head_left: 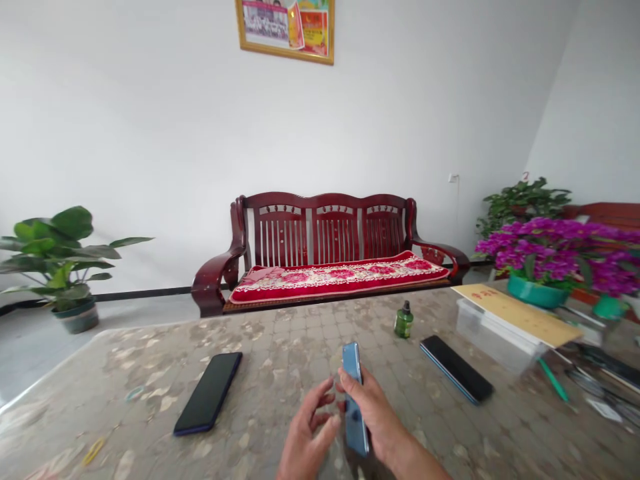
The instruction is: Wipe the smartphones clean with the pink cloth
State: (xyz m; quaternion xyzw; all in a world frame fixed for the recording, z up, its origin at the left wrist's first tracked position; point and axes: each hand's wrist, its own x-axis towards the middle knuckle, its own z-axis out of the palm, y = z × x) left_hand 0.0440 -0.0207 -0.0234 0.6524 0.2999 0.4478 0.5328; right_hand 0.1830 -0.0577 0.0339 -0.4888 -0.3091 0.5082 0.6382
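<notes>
My right hand [373, 400] grips a slim blue-grey smartphone [353, 363], held up on edge above the table with its thumb across it. Just left of that phone is my left hand [313, 427], its fingers curved and apart, with nothing in it. A dark smartphone [209, 393] lies face up on the table to the left. Another black smartphone [456, 368] rests to the right of my hands. Behind it stands a small green bottle [404, 320] with a black cap.
The patterned tablecloth [280, 333] covers the table. At left lie a yellow band [93, 451] and a pale ring [135, 393]. On the right are a clear plastic box [493, 340], a yellow envelope [517, 313], a green pen [553, 380] and purple flowers [555, 247]. Beyond is a wooden bench [333, 230].
</notes>
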